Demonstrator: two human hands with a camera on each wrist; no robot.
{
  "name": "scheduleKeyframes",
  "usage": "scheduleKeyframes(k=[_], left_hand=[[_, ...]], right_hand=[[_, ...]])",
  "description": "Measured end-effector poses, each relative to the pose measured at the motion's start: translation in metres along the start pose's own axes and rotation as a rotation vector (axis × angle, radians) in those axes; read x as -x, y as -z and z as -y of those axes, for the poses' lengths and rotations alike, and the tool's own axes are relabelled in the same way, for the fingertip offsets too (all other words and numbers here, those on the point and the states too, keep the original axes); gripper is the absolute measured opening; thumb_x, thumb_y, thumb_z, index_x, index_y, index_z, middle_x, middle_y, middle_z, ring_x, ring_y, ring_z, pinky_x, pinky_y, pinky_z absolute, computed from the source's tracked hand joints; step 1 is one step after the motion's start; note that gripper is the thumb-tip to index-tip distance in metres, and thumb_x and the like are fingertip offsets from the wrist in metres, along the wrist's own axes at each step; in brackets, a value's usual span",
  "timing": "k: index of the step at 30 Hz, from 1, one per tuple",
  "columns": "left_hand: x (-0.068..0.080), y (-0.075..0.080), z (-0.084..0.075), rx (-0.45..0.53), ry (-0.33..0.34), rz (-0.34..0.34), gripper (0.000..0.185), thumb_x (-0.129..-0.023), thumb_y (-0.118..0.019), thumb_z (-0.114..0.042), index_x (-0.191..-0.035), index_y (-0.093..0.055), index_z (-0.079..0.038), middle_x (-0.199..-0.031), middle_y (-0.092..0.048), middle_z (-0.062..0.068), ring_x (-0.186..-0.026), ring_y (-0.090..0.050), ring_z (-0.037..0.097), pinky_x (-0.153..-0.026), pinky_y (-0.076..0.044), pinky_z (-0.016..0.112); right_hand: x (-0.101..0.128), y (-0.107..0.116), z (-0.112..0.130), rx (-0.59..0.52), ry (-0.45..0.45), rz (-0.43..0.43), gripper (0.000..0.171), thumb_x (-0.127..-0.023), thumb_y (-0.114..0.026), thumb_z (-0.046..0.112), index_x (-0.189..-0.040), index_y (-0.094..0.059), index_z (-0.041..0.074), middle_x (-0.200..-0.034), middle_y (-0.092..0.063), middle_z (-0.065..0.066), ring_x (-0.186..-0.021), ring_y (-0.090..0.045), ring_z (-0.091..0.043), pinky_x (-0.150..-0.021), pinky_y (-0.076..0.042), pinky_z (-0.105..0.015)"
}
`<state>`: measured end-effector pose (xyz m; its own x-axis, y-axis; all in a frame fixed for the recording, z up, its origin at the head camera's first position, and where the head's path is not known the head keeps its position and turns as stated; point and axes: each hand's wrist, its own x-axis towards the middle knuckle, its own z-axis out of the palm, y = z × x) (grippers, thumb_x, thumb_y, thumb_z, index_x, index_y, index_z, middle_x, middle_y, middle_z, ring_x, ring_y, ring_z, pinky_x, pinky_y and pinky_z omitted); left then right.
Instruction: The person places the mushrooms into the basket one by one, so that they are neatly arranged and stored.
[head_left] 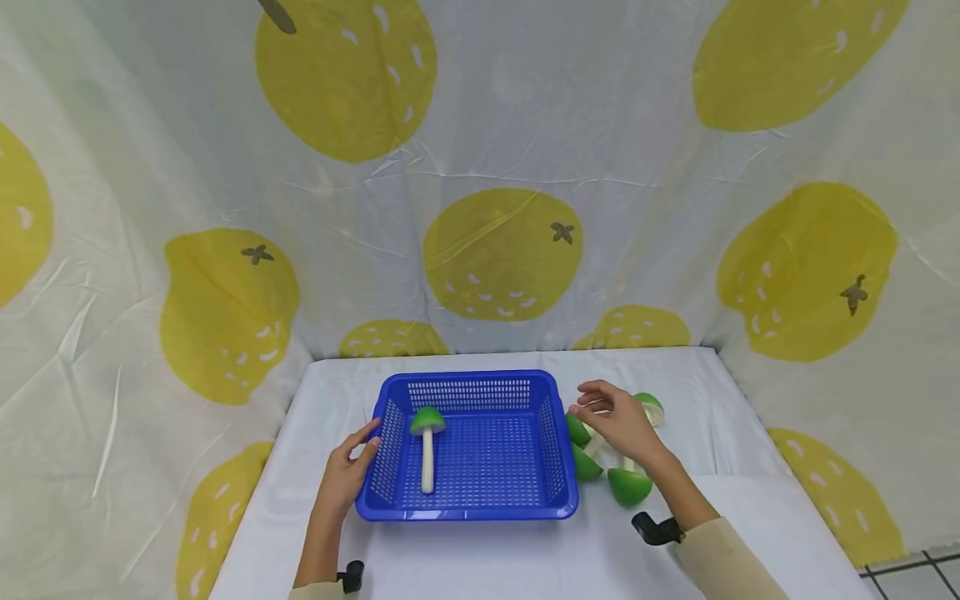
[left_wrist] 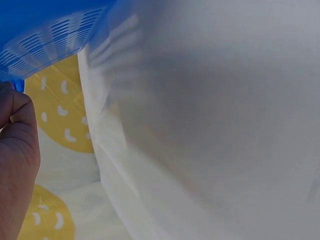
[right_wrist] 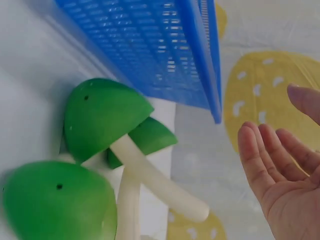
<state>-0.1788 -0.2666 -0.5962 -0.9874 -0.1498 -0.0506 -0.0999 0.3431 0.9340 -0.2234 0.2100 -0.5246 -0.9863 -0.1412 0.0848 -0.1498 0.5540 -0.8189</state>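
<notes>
A blue plastic basket (head_left: 480,512) with slotted walls stands on the white cloth, and one toy mushroom (head_left: 427,450) with a green cap and pale stem lies inside, toward its left. My left hand (head_left: 347,475) grips the basket's left rim between thumb and fingers; the left wrist view catches its curled fingers at the rim's edge. Past the right wall, my right hand (head_left: 618,421) hovers over several more green-capped mushrooms (head_left: 629,487), holding nothing. In the right wrist view its fingers (right_wrist: 255,155) are relaxed and apart from the mushrooms (right_wrist: 102,117), which lie against the basket's outer wall.
White cloth (head_left: 465,567) covers the table. A lemon-print curtain (head_left: 502,142) hangs close behind the table and along both sides. At the lower right, floor tiles (head_left: 918,579) show past the curtain.
</notes>
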Motion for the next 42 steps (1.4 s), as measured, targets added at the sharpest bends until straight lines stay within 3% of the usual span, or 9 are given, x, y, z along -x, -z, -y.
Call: scheduleKeyframes(k=[10,21,32,42], left_hand=[[0.002,0.001,-0.001,0.007,0.006,0.007,0.045,-0.104,-0.062,-0.034,-0.148,-0.058,-0.023,-0.131,-0.058,0.016,-0.097,-0.069,0.030,-0.076,-0.060,0.029],[0.001,0.001,-0.001,-0.008,-0.003,-0.003,0.046,-0.103,-0.063,-0.036,-0.147,-0.059,-0.023,-0.131,-0.060,0.015,-0.096,-0.067,0.026,-0.074,-0.057,0.023],[0.003,0.000,-0.003,-0.005,0.002,-0.006,0.044,-0.105,-0.061,-0.030,-0.148,-0.058,-0.022,-0.131,-0.060,0.017,-0.102,-0.067,0.033,-0.076,-0.059,0.026],[0.002,0.000,-0.002,-0.018,0.003,0.002,0.045,-0.105,-0.060,-0.034,-0.149,-0.057,-0.022,-0.133,-0.059,0.017,-0.099,-0.069,0.027,-0.077,-0.061,0.029]], right_hand=[[0.012,0.019,-0.019,0.017,0.010,-0.047,0.048,-0.095,-0.076,0.036,-0.130,-0.064,0.006,-0.113,-0.073,-0.011,-0.103,-0.073,-0.027,-0.082,-0.056,-0.020],[0.023,0.032,-0.040,0.054,-0.048,-0.089,0.048,-0.097,-0.072,0.040,-0.131,-0.064,0.007,-0.112,-0.073,-0.010,-0.104,-0.071,-0.026,-0.080,-0.055,-0.021],[0.031,0.040,-0.056,0.080,-0.053,-0.118,0.049,-0.098,-0.071,0.038,-0.132,-0.063,0.003,-0.114,-0.072,-0.014,-0.105,-0.071,-0.032,-0.079,-0.054,-0.020],[0.038,0.042,-0.073,0.098,-0.086,-0.141,0.051,-0.098,-0.071,0.039,-0.135,-0.062,0.005,-0.117,-0.071,-0.016,-0.105,-0.071,-0.034,-0.077,-0.054,-0.020]])
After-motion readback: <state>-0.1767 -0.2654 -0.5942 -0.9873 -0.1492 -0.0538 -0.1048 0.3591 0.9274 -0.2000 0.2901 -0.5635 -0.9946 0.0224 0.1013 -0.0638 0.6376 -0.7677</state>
